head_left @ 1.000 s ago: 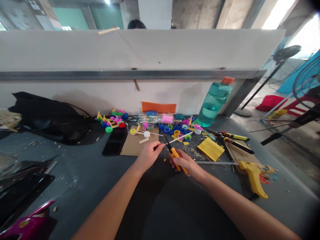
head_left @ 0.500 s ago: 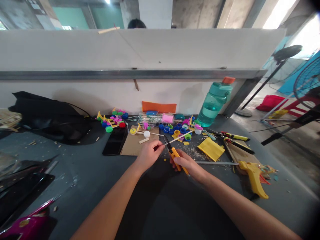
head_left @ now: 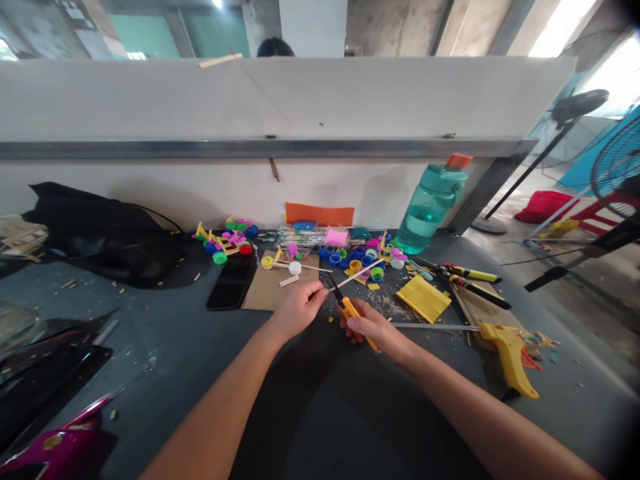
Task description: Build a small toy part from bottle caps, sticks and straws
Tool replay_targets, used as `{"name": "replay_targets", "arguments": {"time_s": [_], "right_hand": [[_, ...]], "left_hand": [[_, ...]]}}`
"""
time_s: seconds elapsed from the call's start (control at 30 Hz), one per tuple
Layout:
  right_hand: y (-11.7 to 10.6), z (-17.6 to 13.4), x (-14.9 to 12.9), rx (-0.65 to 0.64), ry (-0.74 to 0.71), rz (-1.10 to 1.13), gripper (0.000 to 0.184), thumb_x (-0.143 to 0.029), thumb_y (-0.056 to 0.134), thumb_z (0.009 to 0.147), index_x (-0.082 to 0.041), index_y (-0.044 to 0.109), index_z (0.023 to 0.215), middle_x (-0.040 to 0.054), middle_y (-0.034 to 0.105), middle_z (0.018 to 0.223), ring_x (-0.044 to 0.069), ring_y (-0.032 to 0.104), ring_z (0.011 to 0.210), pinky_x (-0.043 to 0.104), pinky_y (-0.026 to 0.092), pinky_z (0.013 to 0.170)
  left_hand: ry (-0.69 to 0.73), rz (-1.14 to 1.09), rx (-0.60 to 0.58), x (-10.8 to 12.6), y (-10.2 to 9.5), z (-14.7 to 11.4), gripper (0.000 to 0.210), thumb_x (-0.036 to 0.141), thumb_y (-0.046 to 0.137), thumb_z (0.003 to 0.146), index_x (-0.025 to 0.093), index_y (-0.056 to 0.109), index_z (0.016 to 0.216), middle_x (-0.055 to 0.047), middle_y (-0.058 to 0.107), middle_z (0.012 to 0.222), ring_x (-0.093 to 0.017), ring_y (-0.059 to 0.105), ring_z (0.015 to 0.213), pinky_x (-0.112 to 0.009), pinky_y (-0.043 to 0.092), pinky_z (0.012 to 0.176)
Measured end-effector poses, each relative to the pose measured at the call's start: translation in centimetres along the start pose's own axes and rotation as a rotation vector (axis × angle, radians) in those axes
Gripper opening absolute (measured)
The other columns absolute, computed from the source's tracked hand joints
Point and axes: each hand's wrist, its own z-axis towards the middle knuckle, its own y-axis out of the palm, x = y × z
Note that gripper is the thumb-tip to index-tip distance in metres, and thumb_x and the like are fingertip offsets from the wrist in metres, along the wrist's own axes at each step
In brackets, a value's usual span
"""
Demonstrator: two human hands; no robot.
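Observation:
My left hand [head_left: 300, 308] pinches one end of a thin pale stick [head_left: 357, 275], which slants up to the right over the bottle caps. In my right hand [head_left: 371, 325] are cutting pliers [head_left: 349, 307] with orange handles, squeezed together. Their dark jaws meet the stick just beyond my left fingertips; whether they have cut into it I cannot tell. A cardboard piece [head_left: 260, 287] lies left of the jaws, bearing a white cap [head_left: 295, 268], a yellow cap [head_left: 267, 263] and small sticks. Several loose blue caps [head_left: 335, 259] lie beyond my hands.
A yellow glue gun [head_left: 510, 357], a yellow packet [head_left: 423, 298] and pliers [head_left: 480, 283] lie at right. Behind them stands a teal water bottle [head_left: 425, 210]. A black phone [head_left: 230, 285], small colourful assemblies [head_left: 227, 243] and a black bag [head_left: 100, 233] are at left.
The orange handles of the cutting pliers have come together in my right hand. Both hands stay in nearly the same place; the view has shifted slightly.

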Motion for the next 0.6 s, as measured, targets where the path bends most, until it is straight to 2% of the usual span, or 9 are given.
{"name": "replay_targets", "arguments": {"time_s": [0.33,0.6], "right_hand": [[-0.17,0.08,0.08,-0.016,-0.009,-0.019,0.035,-0.041,0.054,0.068,-0.018,0.047,0.094,0.0020,0.054,0.081,0.014,0.049,0.066,0.029,0.041,0.059],[-0.10,-0.30,0.40,-0.021,-0.044,-0.063,0.024,-0.036,0.050,0.072,-0.019,0.047,0.089,-0.0016,0.050,0.069,0.011,0.046,0.054,0.024,0.039,0.048]], "left_hand": [[0.009,0.028,-0.027,0.17,-0.45,0.09,0.034,0.031,0.042,0.090,0.017,0.036,0.059,0.005,0.035,0.057,-0.010,0.036,0.056,-0.024,0.025,0.055],[0.010,0.012,-0.052,-0.12,-0.07,-0.05,0.034,0.032,0.041,0.090,0.018,0.040,0.060,0.004,0.040,0.058,-0.011,0.040,0.058,-0.025,0.027,0.056]]}}
